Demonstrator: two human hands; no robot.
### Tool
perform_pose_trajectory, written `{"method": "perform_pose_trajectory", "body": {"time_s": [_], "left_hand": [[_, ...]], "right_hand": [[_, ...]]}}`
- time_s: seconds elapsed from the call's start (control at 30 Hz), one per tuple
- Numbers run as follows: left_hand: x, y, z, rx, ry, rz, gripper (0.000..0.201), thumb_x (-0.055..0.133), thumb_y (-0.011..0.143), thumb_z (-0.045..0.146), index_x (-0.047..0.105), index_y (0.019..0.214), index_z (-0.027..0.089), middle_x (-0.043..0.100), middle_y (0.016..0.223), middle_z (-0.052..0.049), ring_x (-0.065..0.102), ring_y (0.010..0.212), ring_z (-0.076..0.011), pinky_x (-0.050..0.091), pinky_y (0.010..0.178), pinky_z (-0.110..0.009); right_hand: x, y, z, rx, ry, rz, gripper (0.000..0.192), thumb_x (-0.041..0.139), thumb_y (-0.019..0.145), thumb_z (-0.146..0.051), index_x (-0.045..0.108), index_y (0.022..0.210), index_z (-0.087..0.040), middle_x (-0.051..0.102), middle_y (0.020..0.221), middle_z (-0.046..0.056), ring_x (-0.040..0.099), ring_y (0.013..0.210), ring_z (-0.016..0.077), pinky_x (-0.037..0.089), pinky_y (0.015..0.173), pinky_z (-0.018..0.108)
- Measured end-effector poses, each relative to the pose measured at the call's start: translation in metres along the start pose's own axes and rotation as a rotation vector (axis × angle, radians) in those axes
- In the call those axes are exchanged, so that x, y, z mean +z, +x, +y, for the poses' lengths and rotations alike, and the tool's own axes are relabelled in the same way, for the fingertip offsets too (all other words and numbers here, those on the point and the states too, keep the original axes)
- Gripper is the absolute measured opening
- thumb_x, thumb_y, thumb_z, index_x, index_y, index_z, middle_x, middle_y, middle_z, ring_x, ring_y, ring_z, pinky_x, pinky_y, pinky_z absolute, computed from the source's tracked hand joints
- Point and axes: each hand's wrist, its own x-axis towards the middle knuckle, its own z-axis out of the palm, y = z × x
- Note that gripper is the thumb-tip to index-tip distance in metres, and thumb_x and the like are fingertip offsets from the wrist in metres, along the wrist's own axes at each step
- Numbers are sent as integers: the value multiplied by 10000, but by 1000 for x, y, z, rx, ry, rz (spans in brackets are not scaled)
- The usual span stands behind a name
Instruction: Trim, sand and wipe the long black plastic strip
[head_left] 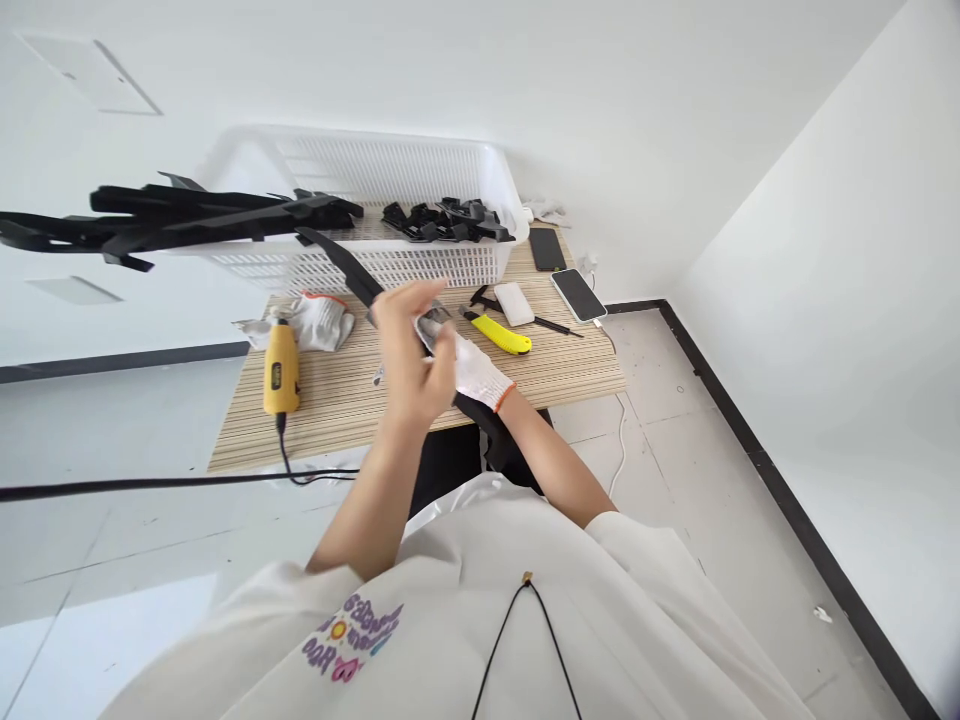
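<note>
A long, curved black plastic strip (pixel 349 272) slants across the front of the table, its lower end hanging past the edge near my lap. My right hand (pixel 474 368), in a white knit glove with an orange cuff, is closed around it. My bare left hand (pixel 412 350) is over the strip, just left of the glove, thumb and fingers apart in a loose curve. Whether its palm touches the strip is hidden. Close to my right hand lies a yellow utility knife (pixel 501 334). Left of my hands is a yellow heat gun (pixel 281 370) with a black cord.
A white plastic basket (pixel 390 268) stands at the back, holding long black strips (pixel 217 215) that overhang its left side and small black pieces (pixel 450 220). White gloves (pixel 322 322), a white block (pixel 514 303), a phone (pixel 577 295) and a dark flat device (pixel 547 249) lie on the table (pixel 337 400).
</note>
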Motion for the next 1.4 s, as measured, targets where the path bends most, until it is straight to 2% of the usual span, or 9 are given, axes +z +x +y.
{"method": "perform_pose_trajectory", "body": {"time_s": [0.13, 0.23, 0.4, 0.53, 0.7, 0.9, 1.1, 1.27, 1.4], "left_hand": [[-50, -41, -56, -390, 55, 277, 293, 620, 906, 393, 512, 1149, 270, 550, 1316, -36, 543, 1243, -300, 461, 950, -491], [-60, -40, -96, -735, -148, 255, 518, 719, 808, 535, 494, 1175, 246, 535, 1396, -78, 488, 1351, -301, 442, 1069, -465], [-66, -27, -98, -852, -578, 91, 596, 632, 783, 708, 626, 1135, 228, 694, 1208, -95, 591, 1283, -279, 510, 1042, -389], [-91, -35, -77, -810, -762, -291, 648, 718, 741, 686, 683, 1200, 231, 719, 1215, -118, 608, 1272, -320, 529, 1028, -428], [-120, -39, -41, -710, -694, -1196, 564, 719, 825, 575, 680, 1247, 203, 726, 1199, -167, 710, 1075, -319, 597, 857, -431], [-82, -41, -22, -246, 169, -717, 536, 702, 862, 532, 614, 1301, 236, 636, 1327, -132, 592, 1222, -331, 457, 1054, -522], [-57, -52, -62, 109, 505, -840, 458, 545, 968, 536, 653, 1265, 204, 705, 1006, -120, 672, 1004, -305, 499, 904, -427], [-56, -63, -74, 181, 562, -821, 547, 471, 977, 595, 642, 1319, 203, 690, 937, -113, 685, 904, -285, 506, 819, -388], [-54, -65, -75, 174, 595, -826, 588, 435, 976, 623, 644, 1332, 205, 692, 935, -104, 685, 866, -270, 516, 792, -377]], "right_hand": [[22, 5, 10, -169, 468, -80, 616, 545, 977, -401, 406, 1544, -204, 525, 1530, 23, 512, 1374, 94, 390, 1124, 185], [29, 4, 19, -169, 790, -113, 680, 628, 910, -377, 425, 1540, -219, 511, 1540, 39, 494, 1405, 150, 347, 1189, 271], [2, -7, 39, -272, 875, -300, 760, 747, 786, -328, 495, 1501, -276, 560, 1494, -3, 494, 1413, 214, 349, 1216, 340], [-62, -18, 63, -313, 603, -393, 745, 801, 750, -334, 556, 1452, -292, 596, 1459, -7, 551, 1363, 247, 380, 1204, 389], [-117, -36, 84, -289, 186, -406, 635, 788, 799, -367, 605, 1406, -321, 616, 1433, -7, 574, 1339, 284, 438, 1160, 429], [-91, -55, 89, -353, 29, -377, 620, 751, 854, -352, 555, 1441, -383, 604, 1448, -26, 585, 1329, 260, 472, 1119, 385], [-61, -61, 99, -324, -145, -237, 559, 717, 896, -379, 570, 1435, -354, 705, 1271, 42, 695, 1090, 255, 546, 893, 361], [-45, -72, 107, -334, -202, -112, 356, 663, 941, -412, 703, 1287, -338, 710, 1001, 45, 685, 855, 199, 495, 718, 312], [-44, -77, 109, -314, -119, 68, 248, 604, 981, -361, 765, 1161, -304, 716, 1036, 47, 674, 952, 196, 515, 813, 318]]}}
